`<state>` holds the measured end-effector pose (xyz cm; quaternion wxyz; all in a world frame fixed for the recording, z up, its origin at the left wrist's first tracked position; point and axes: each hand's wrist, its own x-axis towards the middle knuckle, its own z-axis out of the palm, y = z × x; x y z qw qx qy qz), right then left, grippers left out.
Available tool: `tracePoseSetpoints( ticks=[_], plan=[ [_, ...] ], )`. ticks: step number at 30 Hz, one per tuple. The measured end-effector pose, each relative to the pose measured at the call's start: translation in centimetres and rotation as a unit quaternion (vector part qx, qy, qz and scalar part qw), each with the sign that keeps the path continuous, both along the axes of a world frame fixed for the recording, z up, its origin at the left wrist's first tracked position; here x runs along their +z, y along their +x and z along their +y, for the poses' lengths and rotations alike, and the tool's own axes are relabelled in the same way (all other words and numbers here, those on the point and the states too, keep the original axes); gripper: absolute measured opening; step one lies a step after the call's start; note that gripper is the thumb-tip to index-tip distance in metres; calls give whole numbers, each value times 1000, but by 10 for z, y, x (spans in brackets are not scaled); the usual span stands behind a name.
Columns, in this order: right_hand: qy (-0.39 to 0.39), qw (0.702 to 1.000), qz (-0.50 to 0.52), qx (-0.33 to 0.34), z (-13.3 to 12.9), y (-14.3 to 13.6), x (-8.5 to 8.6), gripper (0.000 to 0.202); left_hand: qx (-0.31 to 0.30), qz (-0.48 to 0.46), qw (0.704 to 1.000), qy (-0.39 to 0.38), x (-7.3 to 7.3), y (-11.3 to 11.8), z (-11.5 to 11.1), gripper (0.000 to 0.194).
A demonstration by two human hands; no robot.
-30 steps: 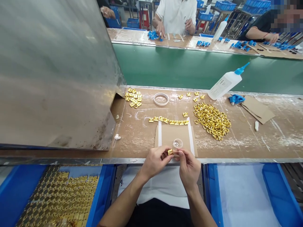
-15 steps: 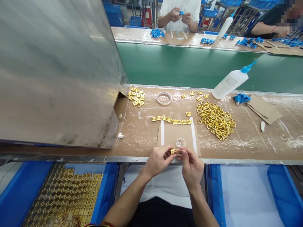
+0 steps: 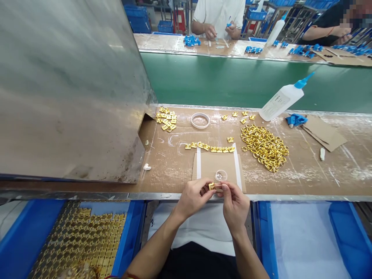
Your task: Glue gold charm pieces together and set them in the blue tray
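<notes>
My left hand (image 3: 194, 198) pinches a small gold square piece (image 3: 211, 186) at the table's front edge. In my right hand (image 3: 236, 203) is a thin stick (image 3: 217, 185), its tip against or very near that piece. Just beyond my fingers a small clear dish (image 3: 221, 175) sits on a cardboard sheet (image 3: 207, 164) with white tape strips. Along the sheet's far edge runs a row of gold square pieces (image 3: 213, 149). To the right lies a heap of gold rings (image 3: 266, 149).
A metal housing (image 3: 72, 93) rises on the left. Farther back are a tape roll (image 3: 200, 120), a white squeeze bottle (image 3: 281, 102) and a blue clump (image 3: 295, 120). Blue trays flank my lap; the left tray (image 3: 133, 232) holds rows of gold pieces. Co-workers sit across the green belt (image 3: 232, 79).
My hands keep nearly the same pose, with the stick at the gold piece. The view has shifted slightly. Across the belt, a co-worker's hands have moved apart.
</notes>
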<state>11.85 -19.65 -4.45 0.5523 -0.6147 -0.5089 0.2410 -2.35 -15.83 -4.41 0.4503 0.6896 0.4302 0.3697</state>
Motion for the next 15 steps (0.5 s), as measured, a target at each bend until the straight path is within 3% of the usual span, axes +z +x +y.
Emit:
tracePoseSetpoints(
  ticks=[15],
  plan=[
    [2, 1000, 5, -1, 0, -1, 0, 26, 3, -18, 1000, 2, -1, 1, 0, 13]
  ],
)
